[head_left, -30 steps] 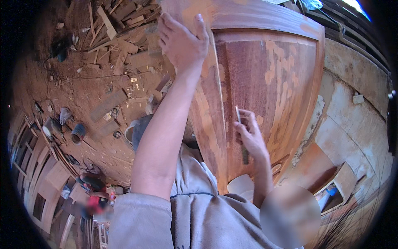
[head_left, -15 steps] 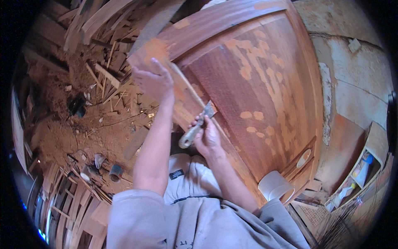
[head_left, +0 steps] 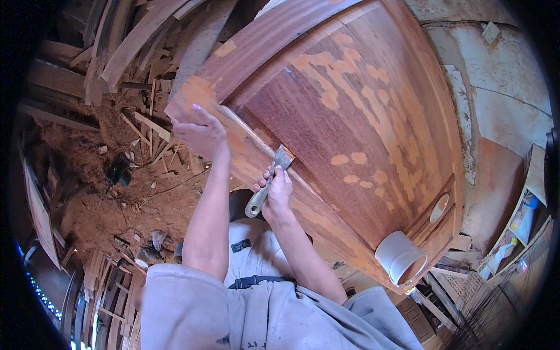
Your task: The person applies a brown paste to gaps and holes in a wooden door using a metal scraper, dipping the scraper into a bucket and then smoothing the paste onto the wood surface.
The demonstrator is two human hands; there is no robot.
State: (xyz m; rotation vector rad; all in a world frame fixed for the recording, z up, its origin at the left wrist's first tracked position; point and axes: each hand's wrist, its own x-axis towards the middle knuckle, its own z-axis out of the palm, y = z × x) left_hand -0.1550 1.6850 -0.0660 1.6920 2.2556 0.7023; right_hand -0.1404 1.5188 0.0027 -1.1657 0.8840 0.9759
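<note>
A reddish-brown wooden door panel (head_left: 326, 134) with orange filler patches lies in front of me. My right hand (head_left: 278, 191) is wrapped round the handle of a putty knife (head_left: 284, 157). The knife's metal blade touches the panel along the pale strip (head_left: 251, 129) of its near-left inner edge, and orange paste shows at the blade's tip. My left hand (head_left: 202, 133) lies on the panel's left end below a broad orange patch (head_left: 198, 89), fingers stretched out and holding nothing.
On the panel's near right end is a white cylindrical container (head_left: 398, 254), its brownish inside showing. Wood scraps (head_left: 153, 125) and sawdust cover the ground at left, with long boards (head_left: 137, 44) behind. At far right stands a shelf (head_left: 516, 230) with small items.
The view has shifted, so the panel sits differently in the picture. My right hand still grips the putty knife at the same inner edge, and my left hand stays on the panel's left end.
</note>
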